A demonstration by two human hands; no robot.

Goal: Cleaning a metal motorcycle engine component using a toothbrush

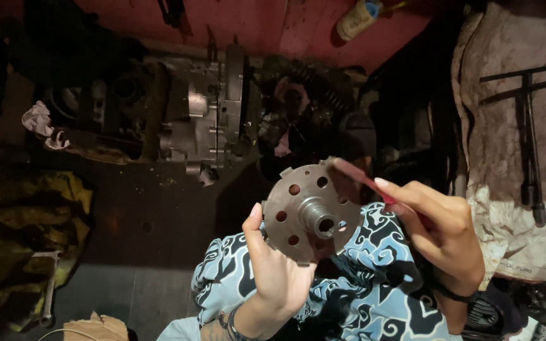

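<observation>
The left hand holds a round metal disc upright in front of the person's lap, above the blue and white patterned trousers. The left grip is closed on the disc's lower edge: the thumb rises along the left rim and the fingers sit behind the plate, out of view. The disc face is turned toward the camera. It carries a ring of round holes and a short hollow hub at the centre, and the hub's axis points out of the face, toward the viewer and slightly down and to the right.

The right hand is just to the right of the disc and slightly higher. Its grip is pinched on a thin red strip, held between thumb and forefinger. The strip's long axis runs from the fingers up and to the left, and its blurred far end lies over the disc's upper right rim. Contact there cannot be confirmed.

Beyond the hands, a grey engine block lies on the dark floor. A stained cloth to the right carries long T-handled wrenches.
</observation>
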